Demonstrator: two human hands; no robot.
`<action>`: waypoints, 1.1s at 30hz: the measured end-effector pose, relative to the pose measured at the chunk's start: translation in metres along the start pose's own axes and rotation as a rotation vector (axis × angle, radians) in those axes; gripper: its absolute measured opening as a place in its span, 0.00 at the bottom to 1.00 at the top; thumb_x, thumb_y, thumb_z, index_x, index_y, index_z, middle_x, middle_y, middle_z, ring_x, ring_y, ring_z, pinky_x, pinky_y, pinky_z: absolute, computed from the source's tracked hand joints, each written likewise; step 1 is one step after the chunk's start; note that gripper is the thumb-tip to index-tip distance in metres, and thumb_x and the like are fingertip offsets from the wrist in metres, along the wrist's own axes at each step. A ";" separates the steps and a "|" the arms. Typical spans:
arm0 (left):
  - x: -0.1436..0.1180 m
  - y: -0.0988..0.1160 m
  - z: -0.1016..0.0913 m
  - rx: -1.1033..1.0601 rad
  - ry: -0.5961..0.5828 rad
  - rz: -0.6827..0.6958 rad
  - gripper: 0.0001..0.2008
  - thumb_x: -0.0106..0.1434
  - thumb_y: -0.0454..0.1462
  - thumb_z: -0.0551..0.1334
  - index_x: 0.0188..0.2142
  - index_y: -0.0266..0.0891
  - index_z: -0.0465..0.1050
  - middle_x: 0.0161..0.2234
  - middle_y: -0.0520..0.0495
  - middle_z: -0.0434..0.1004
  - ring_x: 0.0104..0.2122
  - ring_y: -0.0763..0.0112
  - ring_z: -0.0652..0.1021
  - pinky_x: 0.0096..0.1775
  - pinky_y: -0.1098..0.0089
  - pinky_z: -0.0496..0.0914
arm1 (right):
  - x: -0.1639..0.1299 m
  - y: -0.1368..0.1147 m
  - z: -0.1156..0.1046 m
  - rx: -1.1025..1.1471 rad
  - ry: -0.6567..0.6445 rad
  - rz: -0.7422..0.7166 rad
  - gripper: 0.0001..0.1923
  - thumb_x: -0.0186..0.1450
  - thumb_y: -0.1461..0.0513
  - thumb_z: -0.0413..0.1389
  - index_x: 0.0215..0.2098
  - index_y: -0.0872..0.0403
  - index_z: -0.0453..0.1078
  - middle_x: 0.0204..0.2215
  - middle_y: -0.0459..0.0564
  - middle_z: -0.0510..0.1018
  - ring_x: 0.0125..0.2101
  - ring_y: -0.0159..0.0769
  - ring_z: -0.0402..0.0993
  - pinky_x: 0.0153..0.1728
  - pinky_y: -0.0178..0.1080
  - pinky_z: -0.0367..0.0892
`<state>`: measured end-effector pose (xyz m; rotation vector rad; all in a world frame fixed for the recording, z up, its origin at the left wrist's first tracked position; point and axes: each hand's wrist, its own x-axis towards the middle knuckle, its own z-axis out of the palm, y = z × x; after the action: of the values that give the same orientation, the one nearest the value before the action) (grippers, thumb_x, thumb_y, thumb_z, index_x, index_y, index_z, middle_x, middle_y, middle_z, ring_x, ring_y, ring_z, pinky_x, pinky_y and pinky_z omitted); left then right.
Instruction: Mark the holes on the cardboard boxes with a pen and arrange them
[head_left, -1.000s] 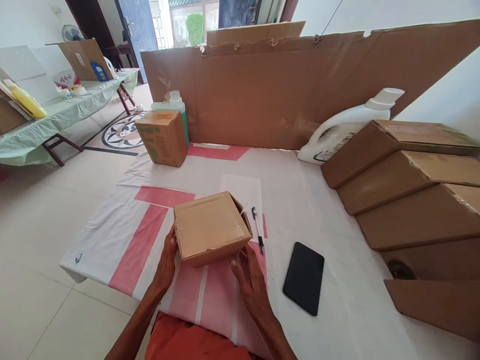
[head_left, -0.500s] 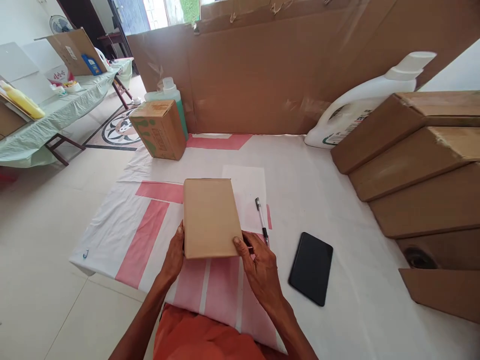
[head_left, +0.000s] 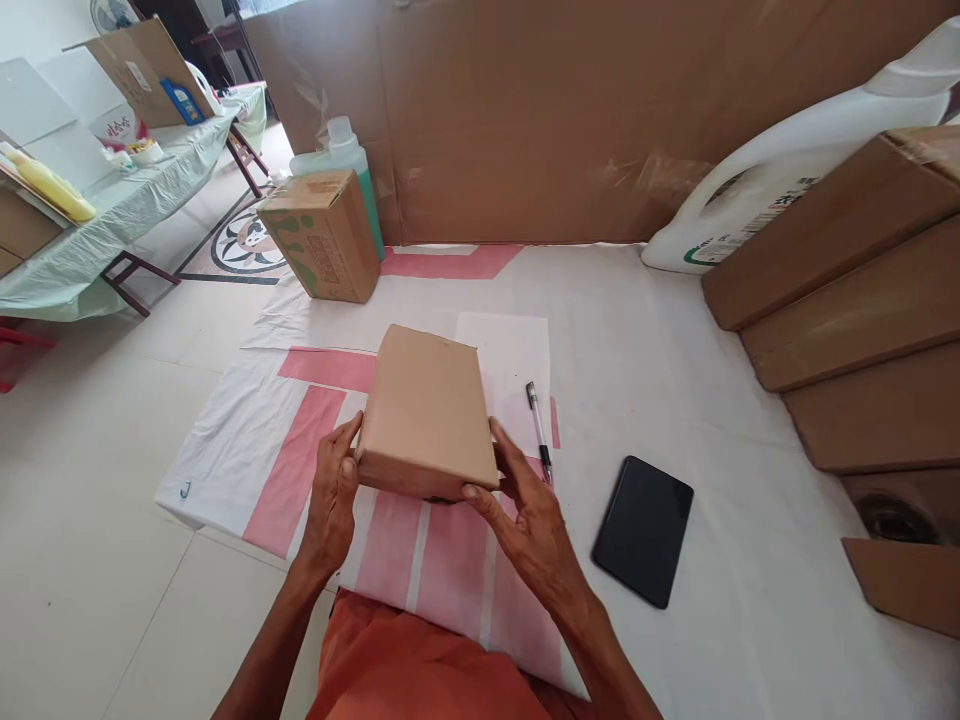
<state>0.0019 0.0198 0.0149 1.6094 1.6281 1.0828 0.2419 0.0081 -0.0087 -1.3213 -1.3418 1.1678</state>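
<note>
As we clasp the cardboard box [head_left: 429, 405] near the front edge of the red-and-white cloth [head_left: 712, 400], our left hand [head_left: 332, 500] pinches its near left corner between thumb and fingers, and our right hand [head_left: 531, 515] grips the near right corner likewise. A pen [head_left: 538, 430] lies just beside that hand, a black tablet [head_left: 643, 530] farther right.

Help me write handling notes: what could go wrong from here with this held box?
The cardboard box might slip or tip: the left hand and right hand hold it toward its near end only. The right hand could also nudge the pen, which lies close beside its fingers.
</note>
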 end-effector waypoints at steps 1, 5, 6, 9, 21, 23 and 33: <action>0.003 0.010 -0.005 0.008 -0.001 0.056 0.31 0.77 0.57 0.45 0.69 0.46 0.65 0.65 0.39 0.69 0.65 0.54 0.69 0.64 0.52 0.67 | 0.001 -0.010 -0.003 -0.031 0.020 -0.027 0.44 0.72 0.45 0.59 0.78 0.44 0.46 0.61 0.57 0.77 0.53 0.46 0.80 0.53 0.50 0.77; 0.013 0.046 -0.021 0.072 -0.004 0.181 0.29 0.75 0.58 0.51 0.64 0.44 0.70 0.59 0.39 0.72 0.58 0.54 0.73 0.54 0.57 0.72 | 0.010 -0.045 -0.019 -0.160 0.068 -0.141 0.36 0.73 0.44 0.56 0.73 0.49 0.59 0.51 0.55 0.82 0.41 0.42 0.82 0.44 0.45 0.78; 0.013 0.053 -0.024 0.093 -0.025 0.161 0.28 0.74 0.57 0.54 0.62 0.43 0.71 0.55 0.40 0.74 0.53 0.56 0.76 0.49 0.60 0.74 | 0.014 -0.051 -0.023 -0.172 0.093 -0.150 0.33 0.74 0.44 0.55 0.71 0.50 0.63 0.50 0.55 0.82 0.40 0.42 0.81 0.41 0.43 0.78; 0.003 0.067 -0.025 0.029 -0.127 0.010 0.24 0.73 0.55 0.58 0.56 0.41 0.71 0.42 0.46 0.77 0.35 0.66 0.77 0.35 0.68 0.72 | 0.031 -0.070 -0.034 -0.191 0.145 -0.177 0.27 0.75 0.45 0.52 0.62 0.52 0.72 0.48 0.54 0.82 0.40 0.41 0.80 0.37 0.40 0.75; -0.053 0.079 -0.014 -0.308 -0.743 -0.399 0.28 0.71 0.59 0.59 0.52 0.40 0.78 0.46 0.39 0.83 0.35 0.66 0.82 0.37 0.69 0.74 | 0.104 -0.119 -0.030 -0.333 -0.254 -0.172 0.18 0.76 0.51 0.51 0.43 0.52 0.80 0.42 0.50 0.85 0.42 0.42 0.78 0.42 0.42 0.66; -0.048 0.079 -0.034 -0.334 -0.830 -0.397 0.26 0.71 0.58 0.59 0.51 0.42 0.80 0.43 0.40 0.84 0.36 0.66 0.82 0.39 0.69 0.75 | 0.107 -0.108 -0.028 -0.145 -0.234 -0.166 0.19 0.76 0.49 0.51 0.46 0.51 0.79 0.45 0.49 0.84 0.46 0.42 0.78 0.46 0.42 0.67; 0.057 0.093 -0.008 0.077 0.020 0.132 0.16 0.67 0.45 0.68 0.51 0.44 0.79 0.47 0.45 0.81 0.45 0.63 0.79 0.48 0.62 0.75 | 0.071 -0.061 -0.026 0.334 0.050 0.037 0.25 0.75 0.42 0.49 0.55 0.47 0.75 0.58 0.51 0.79 0.58 0.46 0.74 0.55 0.45 0.69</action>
<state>0.0365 0.0683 0.1060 1.7827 1.6133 1.1175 0.2559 0.0813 0.0540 -1.1279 -1.0359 1.3100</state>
